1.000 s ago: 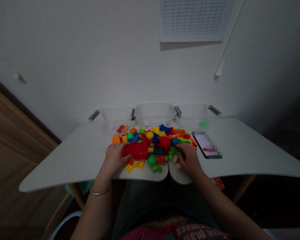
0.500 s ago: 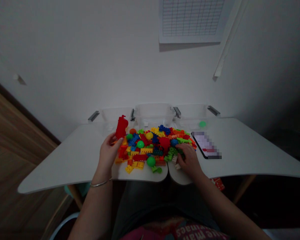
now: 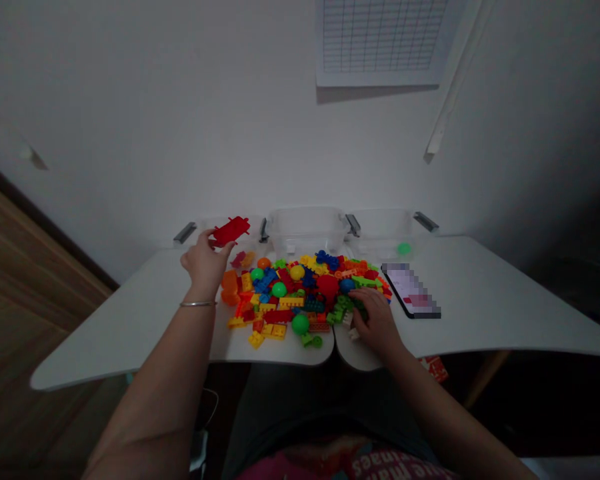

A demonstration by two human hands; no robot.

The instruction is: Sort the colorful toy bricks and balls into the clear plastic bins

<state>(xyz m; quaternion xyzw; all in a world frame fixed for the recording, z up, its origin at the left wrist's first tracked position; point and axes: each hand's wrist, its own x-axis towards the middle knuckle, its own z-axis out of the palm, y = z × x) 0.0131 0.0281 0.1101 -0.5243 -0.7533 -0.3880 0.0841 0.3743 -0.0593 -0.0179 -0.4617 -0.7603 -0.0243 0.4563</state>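
Left hand [image 3: 205, 261]: raised at the far left of the surface [image 3: 130, 320], fingers and thumb closed on one end of a red plastic toy brick [image 3: 230, 231], gripping it clear of the surface

Red brick: flat, elongated, with knobbed edges; long axis tilted, running from the hand up and right, free end pointing toward the middle clear plastic bin [image 3: 305, 230]; seen against the left clear plastic bin [image 3: 253, 233], height above it not determinable from this view

Right hand [image 3: 377, 320]: low at the near right of the toy brick pile [image 3: 300, 293], well apart from the red brick, fingers curved down onto green bricks [image 3: 345, 310]; cannot tell whether closed on one

Toy brick pile: mixed red, yellow, orange, blue and green bricks with plastic balls, spread across the middle of the surface between both hands; left hand beyond its left edge, right hand against its near right edge

Silver bangle [image 3: 199, 304]: on left wrist

Phone [image 3: 410, 290]: right of the pile, screen pixelated

Green ball [image 3: 404, 249]: in the right clear plastic bin [image 3: 380, 230]
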